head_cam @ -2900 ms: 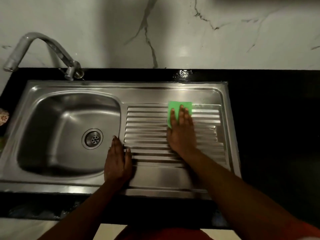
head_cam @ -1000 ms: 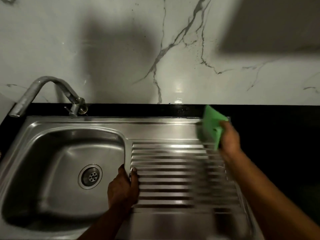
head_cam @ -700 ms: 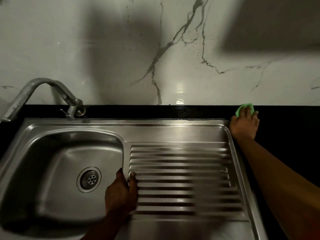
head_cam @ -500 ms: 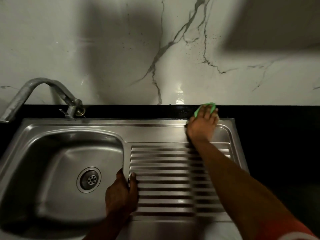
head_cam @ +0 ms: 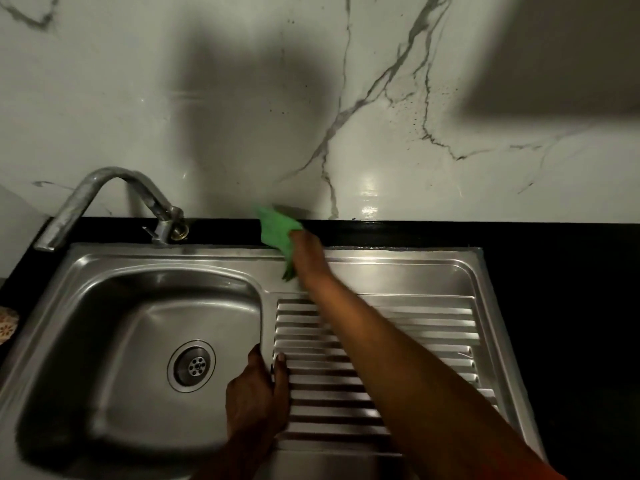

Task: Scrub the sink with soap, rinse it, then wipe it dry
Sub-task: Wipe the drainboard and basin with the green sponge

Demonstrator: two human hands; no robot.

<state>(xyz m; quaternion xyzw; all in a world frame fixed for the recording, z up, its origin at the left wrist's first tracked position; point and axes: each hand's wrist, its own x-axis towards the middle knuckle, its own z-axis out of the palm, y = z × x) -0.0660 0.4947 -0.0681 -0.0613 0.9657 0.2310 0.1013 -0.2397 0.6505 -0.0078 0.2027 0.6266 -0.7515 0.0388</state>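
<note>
A stainless steel sink (head_cam: 398, 263) fills the lower view, with a bowl on the left, a round drain (head_cam: 191, 366) and a ribbed drainboard (head_cam: 433, 341) on the right. My right hand (head_cam: 309, 256) holds a green cloth (head_cam: 277, 228) against the sink's back rim and the black counter strip. It is blurred by motion. My left hand (head_cam: 256, 398) rests on the ridge between bowl and drainboard, fingers extended and thumb on the bowl side.
A curved metal tap (head_cam: 104, 192) stands at the back left, its spout over the counter's left end. Black counter (head_cam: 561, 306) surrounds the sink on the right and back. A white marble wall (head_cam: 381, 98) rises behind. A patterned object (head_cam: 7, 325) shows at the left edge.
My right hand has swept the green cloth leftward along the back edge, from the right corner to the middle. My left hand has stayed put.
</note>
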